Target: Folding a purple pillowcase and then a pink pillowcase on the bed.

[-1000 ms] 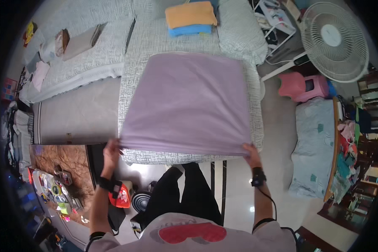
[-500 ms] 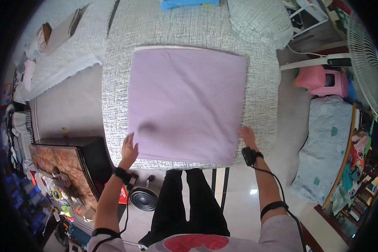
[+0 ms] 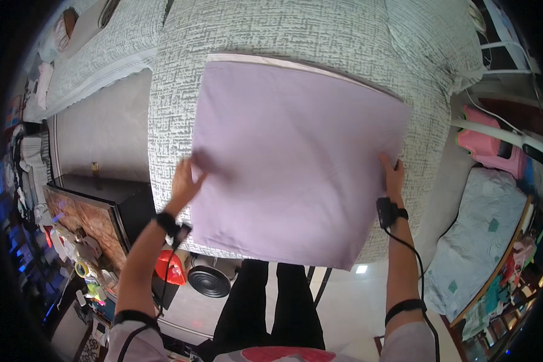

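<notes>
A lilac cloth (image 3: 295, 157), folded into a large flat square, lies on the bed. Paler layers peek out along its far edge, and its near right corner hangs past the bed's front edge. At the cloth's left edge is my left hand (image 3: 186, 184), thumb and fingers spread, with a dark shadow beside it on the fabric. My right hand (image 3: 393, 178) is at the right edge, its thumb apart from the fingers and against the cloth. Neither hand shows a closed grip.
The bed (image 3: 271, 30) has a grey-white patterned cover. Left of it stands a dark cabinet (image 3: 133, 205) with a brown marbled top. A round black stool (image 3: 209, 280) is near my legs. To the right are a pink plastic stool (image 3: 495, 142) and a low bed with a pale blue cover (image 3: 482, 235).
My view has shifted nearer, so the cloth looks larger and turned slightly. Both hands have moved farther along its side edges, away from me. The near right corner now sticks out over the bed's edge.
</notes>
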`<state>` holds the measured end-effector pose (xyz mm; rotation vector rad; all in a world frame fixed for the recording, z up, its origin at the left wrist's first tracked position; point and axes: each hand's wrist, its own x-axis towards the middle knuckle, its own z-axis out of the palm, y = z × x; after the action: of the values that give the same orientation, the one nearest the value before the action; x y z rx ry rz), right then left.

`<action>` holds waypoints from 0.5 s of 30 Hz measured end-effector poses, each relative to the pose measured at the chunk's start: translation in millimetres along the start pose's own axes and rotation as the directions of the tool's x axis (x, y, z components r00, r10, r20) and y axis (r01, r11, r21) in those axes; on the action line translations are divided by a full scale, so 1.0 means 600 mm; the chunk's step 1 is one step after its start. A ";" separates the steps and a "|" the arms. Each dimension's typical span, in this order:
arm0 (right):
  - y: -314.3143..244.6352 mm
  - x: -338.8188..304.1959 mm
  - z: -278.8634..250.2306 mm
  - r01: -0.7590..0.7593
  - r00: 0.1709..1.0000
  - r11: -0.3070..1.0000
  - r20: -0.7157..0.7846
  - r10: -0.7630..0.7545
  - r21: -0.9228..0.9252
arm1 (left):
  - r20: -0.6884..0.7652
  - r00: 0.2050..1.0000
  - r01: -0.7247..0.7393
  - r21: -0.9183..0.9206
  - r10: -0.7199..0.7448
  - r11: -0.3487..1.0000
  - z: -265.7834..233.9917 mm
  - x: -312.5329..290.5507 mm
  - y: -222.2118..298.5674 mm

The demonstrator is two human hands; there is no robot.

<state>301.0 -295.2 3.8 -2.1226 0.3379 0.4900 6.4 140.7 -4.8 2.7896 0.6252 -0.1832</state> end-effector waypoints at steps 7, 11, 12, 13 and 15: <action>0.021 0.097 -0.030 -0.212 0.974 0.881 0.166 0.155 0.423 | 0.403 0.827 0.561 -0.642 -0.392 0.523 -0.036 0.318 0.070; -0.031 0.093 -0.022 -0.411 0.912 0.763 0.233 0.338 0.498 | 0.554 0.788 0.613 -0.749 -0.269 0.252 -0.068 0.309 0.073; -0.049 0.082 -0.025 -0.430 0.898 0.761 0.319 0.304 0.485 | 0.576 0.791 0.604 -0.788 -0.204 0.117 -0.080 0.298 0.072; -0.071 0.069 -0.039 -0.442 0.880 0.765 0.394 0.267 0.469 | 0.572 0.797 0.598 -0.794 -0.196 0.113 -0.100 0.288 0.092; -0.099 0.034 -0.072 -0.405 0.893 0.781 0.389 0.227 0.474 | 0.582 0.800 0.597 -0.795 -0.143 0.108 -0.179 0.258 0.139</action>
<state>352.8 -299.2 59.6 -1.4010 0.5872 0.8115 188.2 161.3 89.3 1.2015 0.9228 -0.2776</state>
